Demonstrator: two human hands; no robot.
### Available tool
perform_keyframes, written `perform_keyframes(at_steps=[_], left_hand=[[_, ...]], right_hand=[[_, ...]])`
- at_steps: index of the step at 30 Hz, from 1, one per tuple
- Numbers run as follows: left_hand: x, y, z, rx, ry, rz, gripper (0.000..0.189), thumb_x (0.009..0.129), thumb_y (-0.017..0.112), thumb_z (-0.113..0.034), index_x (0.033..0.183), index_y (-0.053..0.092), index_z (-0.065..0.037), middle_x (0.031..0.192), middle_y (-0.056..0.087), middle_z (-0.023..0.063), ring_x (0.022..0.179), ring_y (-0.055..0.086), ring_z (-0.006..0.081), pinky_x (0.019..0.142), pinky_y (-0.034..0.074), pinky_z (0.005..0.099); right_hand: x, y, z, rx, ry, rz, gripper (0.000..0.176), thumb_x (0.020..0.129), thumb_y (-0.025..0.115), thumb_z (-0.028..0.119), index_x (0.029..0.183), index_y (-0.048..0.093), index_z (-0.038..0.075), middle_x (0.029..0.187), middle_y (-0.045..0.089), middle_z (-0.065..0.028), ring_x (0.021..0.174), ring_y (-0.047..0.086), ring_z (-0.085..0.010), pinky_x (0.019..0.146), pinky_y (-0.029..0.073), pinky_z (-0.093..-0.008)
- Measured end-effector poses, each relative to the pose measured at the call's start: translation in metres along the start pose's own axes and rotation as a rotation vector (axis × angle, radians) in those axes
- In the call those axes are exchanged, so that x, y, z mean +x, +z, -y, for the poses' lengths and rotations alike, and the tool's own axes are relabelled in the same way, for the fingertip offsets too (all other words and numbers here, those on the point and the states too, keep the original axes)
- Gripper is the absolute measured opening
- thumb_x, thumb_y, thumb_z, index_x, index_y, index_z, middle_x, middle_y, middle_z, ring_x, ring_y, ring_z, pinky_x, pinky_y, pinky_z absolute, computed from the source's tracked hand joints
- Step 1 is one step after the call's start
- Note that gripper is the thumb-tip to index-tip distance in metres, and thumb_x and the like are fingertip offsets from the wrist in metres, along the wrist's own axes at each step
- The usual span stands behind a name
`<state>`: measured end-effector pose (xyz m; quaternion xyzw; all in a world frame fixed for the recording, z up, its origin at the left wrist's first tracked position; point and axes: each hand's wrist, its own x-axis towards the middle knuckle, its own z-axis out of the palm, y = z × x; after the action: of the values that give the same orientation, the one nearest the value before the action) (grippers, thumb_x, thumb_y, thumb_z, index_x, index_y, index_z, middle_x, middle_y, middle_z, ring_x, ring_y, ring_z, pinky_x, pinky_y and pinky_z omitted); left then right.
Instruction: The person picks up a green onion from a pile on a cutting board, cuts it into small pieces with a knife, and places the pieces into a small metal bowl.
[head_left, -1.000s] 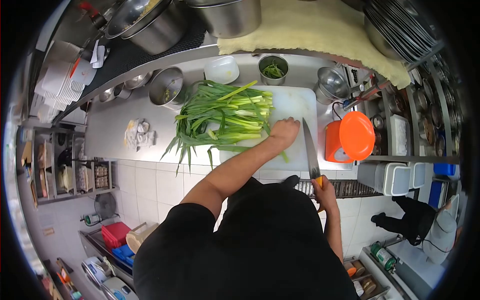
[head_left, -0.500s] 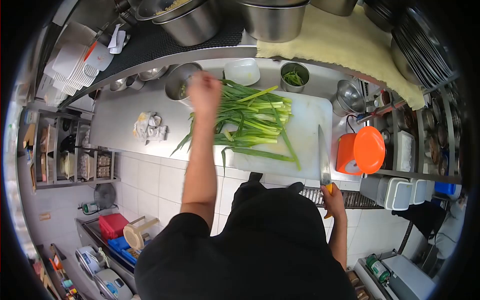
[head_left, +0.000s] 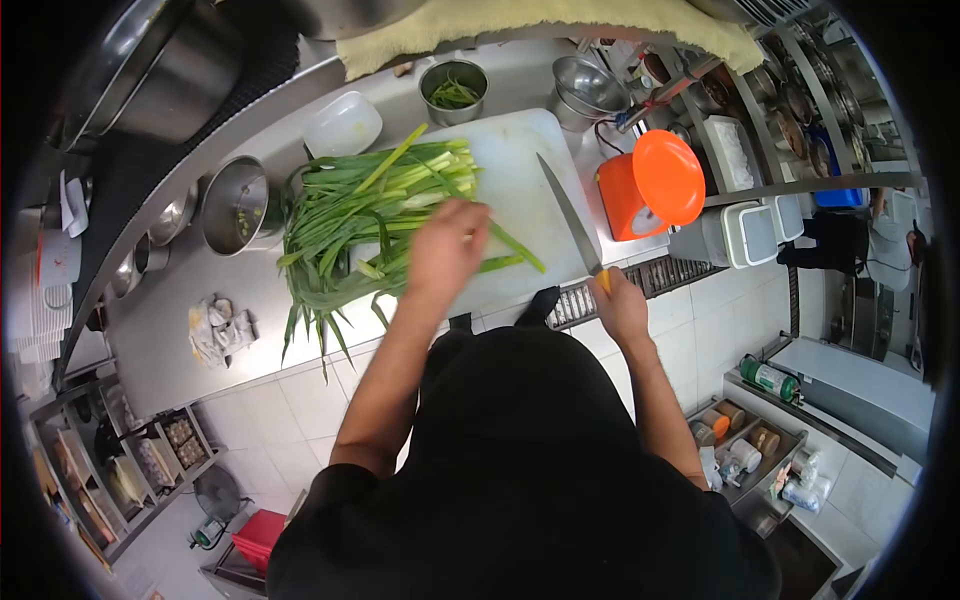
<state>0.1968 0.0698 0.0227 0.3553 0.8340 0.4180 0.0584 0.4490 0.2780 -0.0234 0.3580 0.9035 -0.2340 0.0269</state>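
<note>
Knife [head_left: 568,212] sits in the right hand [head_left: 623,306], fingers wrapped round its handle. The left arm reaches forward, hand [head_left: 452,246] bent over green stalks [head_left: 345,205] partly on the white board [head_left: 525,165]; its grip is too blurry to tell.

Steel counter [head_left: 160,335] carries white board [head_left: 515,180] and orange scale [head_left: 664,178].
</note>
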Motion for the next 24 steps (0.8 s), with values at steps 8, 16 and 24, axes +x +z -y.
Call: perform_keyframes(at_steps=[8,16,24], left_hand=[[0.000,0.079,0.013,0.340,0.035,0.345,0.023,0.088,0.077,-0.012,0.111,0.073,-0.008,0.109,0.069,0.0132,0.102,0.070,0.0367,0.089,0.058,0.0483],[0.031,0.119,0.022,0.287,0.105,0.257,0.013,0.089,0.076,-0.012,0.101,0.073,-0.008,0.108,0.069,0.0110,0.104,0.069,0.0352,0.088,0.058,0.0477],[0.051,0.139,0.014,0.347,0.128,0.258,0.010,0.089,0.074,-0.010,0.100,0.074,-0.009,0.107,0.069,0.0102,0.105,0.068,0.0346,0.092,0.056,0.0473]], right_hand=[[-0.006,0.012,-0.031,0.180,0.083,0.000,0.041,0.102,0.073,0.037,0.097,0.059,-0.002,0.081,0.069,-0.0303,0.079,0.068,-0.0525,0.067,0.052,-0.0581],[-0.021,0.000,-0.034,0.111,0.033,0.034,0.039,0.104,0.069,0.037,0.101,0.057,0.000,0.077,0.070,-0.0282,0.076,0.069,-0.0519,0.064,0.053,-0.0586],[-0.011,-0.006,-0.019,0.106,-0.005,0.101,0.033,0.104,0.067,0.032,0.103,0.056,0.000,0.081,0.071,-0.0261,0.078,0.070,-0.0491,0.067,0.055,-0.0580]])
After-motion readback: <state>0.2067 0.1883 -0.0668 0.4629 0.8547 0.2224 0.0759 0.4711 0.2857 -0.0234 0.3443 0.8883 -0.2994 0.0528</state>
